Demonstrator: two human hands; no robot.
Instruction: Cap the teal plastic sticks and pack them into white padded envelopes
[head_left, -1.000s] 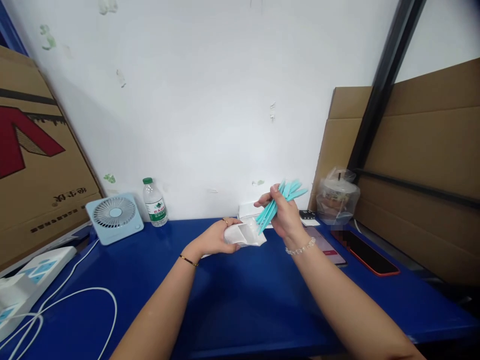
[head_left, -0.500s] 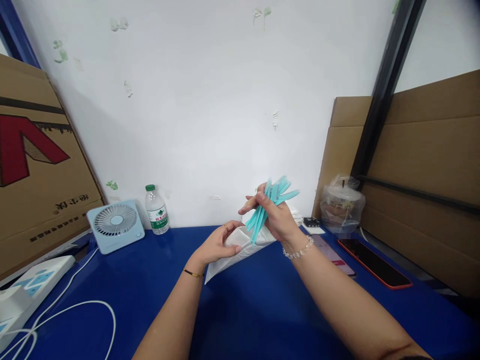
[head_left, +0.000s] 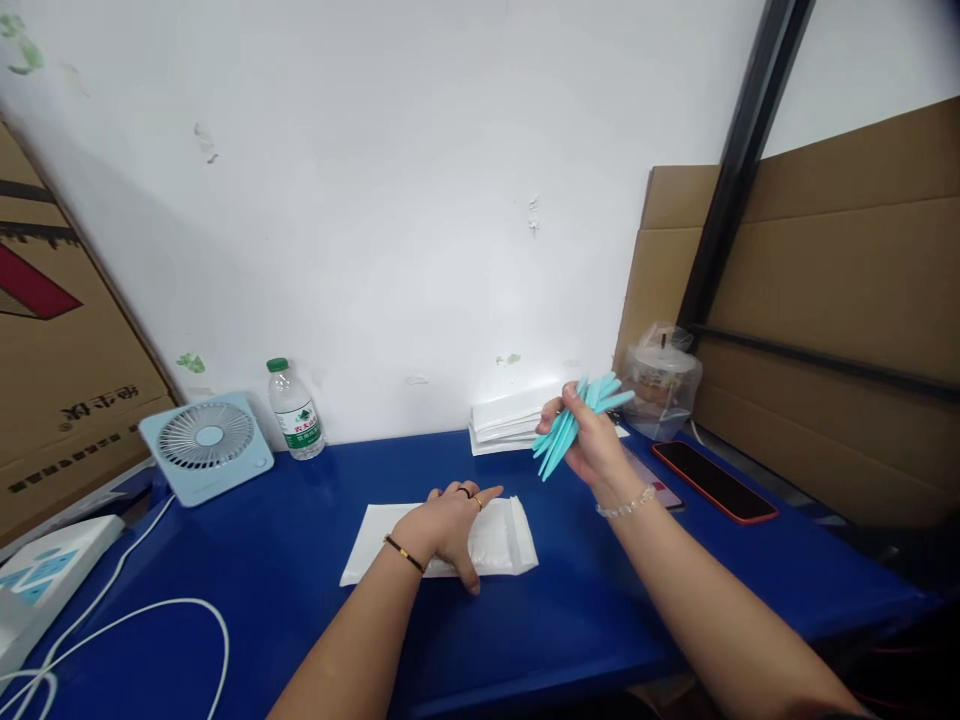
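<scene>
A white padded mailer bag (head_left: 499,540) lies flat on the blue table (head_left: 300,530), its folded flap end to the right. My left hand (head_left: 448,525) rests over the middle of it, fingers and thumb spread. Raised above the table on the right, my right hand (head_left: 589,440) is closed round a bunch of thin turquoise strips (head_left: 562,435); their pointed ends stick out below and above the fist. Exactly what these flat sticks are, I cannot tell. Behind this hand, near the wall, a stack of white mailers (head_left: 499,425) is partly hidden.
At the left stand a light-blue fan (head_left: 208,445), a water bottle (head_left: 296,412) and a white power strip (head_left: 56,580) with cables. On the right are an orange-edged phone (head_left: 716,482), another phone (head_left: 660,488) and a plastic-wrapped cup (head_left: 660,375). Cardboard (head_left: 847,280) lines the right side.
The white mailer, held up in my left hand before, now lies on the table with that hand spread over it. My right hand has moved away to the right, still holding the turquoise strips.
</scene>
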